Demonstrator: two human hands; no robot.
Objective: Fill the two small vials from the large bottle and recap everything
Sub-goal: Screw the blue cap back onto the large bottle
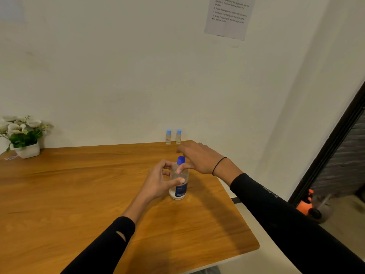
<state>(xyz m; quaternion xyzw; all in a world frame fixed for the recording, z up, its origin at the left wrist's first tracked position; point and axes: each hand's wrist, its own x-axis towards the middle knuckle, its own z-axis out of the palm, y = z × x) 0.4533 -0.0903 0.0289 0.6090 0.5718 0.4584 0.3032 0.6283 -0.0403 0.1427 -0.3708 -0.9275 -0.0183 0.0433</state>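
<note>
On the wooden desk (79, 194), the left hand (158, 183) loosely cups the clear, blue-capped large bottle (178, 186), the right hand (199, 159) hovers spread above its cap, and two small blue-capped vials (173, 137) stand by the wall.

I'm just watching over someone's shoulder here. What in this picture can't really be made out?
- Head view: the large bottle label is too small and blurred to read, and the left hand covers part of it.
- The two vials at the table's far edge are too small to judge fill level.
- The wall sheet is cut off by the top edge; its print is blurred.
- Whether the right hand grips the blue cap is unclear.
</note>
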